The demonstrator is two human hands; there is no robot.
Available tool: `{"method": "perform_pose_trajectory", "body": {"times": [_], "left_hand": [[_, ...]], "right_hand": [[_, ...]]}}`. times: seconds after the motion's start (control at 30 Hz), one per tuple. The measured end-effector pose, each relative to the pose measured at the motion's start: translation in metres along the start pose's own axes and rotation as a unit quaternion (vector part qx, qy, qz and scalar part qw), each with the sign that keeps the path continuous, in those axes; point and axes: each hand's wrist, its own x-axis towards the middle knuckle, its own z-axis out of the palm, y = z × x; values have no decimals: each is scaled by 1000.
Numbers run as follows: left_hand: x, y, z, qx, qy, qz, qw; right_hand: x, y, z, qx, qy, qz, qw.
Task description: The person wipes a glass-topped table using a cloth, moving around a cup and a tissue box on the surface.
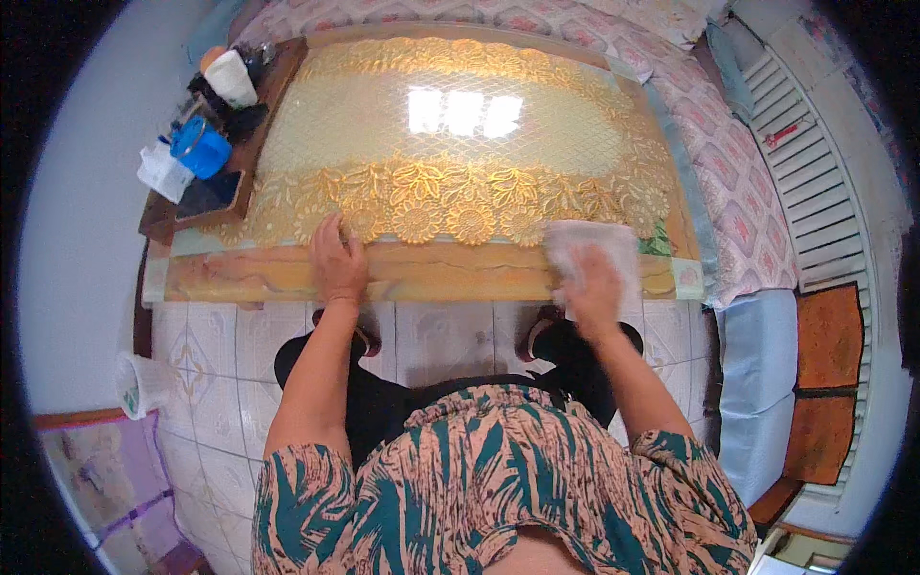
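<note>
A table (460,273) with a gold floral lace cover under a clear, shiny top lies in front of me. On its near right part, my right hand (591,283) presses down on a white cloth (613,238), which spreads out beyond the fingers; the hand looks slightly blurred. Farther left, my left hand (339,259) rests on the near edge of the table with nothing in it. Its fingers reach forward onto the tabletop, thumb apart.
A dark wooden tray (251,182) at the table's left holds a blue container (199,147), tissues (161,172) and other items. Patterned sofa seats (743,216) border the far and right sides. A light blue cushioned seat (757,383) and white radiator (800,163) stand right. A white bin (144,383) sits lower left.
</note>
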Motion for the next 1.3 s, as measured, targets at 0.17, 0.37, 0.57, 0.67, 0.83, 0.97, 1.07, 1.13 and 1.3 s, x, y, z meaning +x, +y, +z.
{"method": "perform_pose_trajectory", "body": {"times": [0.17, 0.37, 0.57, 0.67, 0.83, 0.97, 1.07, 1.13, 1.3], "left_hand": [[0, 5, 7, -34, 19, 4, 999], [4, 3, 18, -103, 19, -32, 994], [6, -16, 6, -127, -44, -32, 990], [-17, 6, 14, -64, -53, -31, 996], [-48, 46, -1, -22, -54, -22, 998], [-43, 76, -5, -6, -100, -73, 992], [-37, 87, -2, 8, -130, -69, 989], [-36, 92, -2, 2, -165, -70, 984], [-41, 114, -2, -105, -198, -66, 972]], "right_hand": [[-7, 69, 5, -100, 112, 217, 965], [8, -48, 47, -86, 57, 88, 991], [24, -180, 59, 49, -23, -102, 993], [29, -190, 58, 82, -41, -125, 988], [39, -180, 29, 201, -127, -125, 963], [37, -124, 40, 297, 55, -70, 951], [27, -90, 36, 250, 80, -9, 965], [17, -75, 38, 269, 75, 16, 960], [-1, -56, 34, 274, 69, 7, 959]]}}
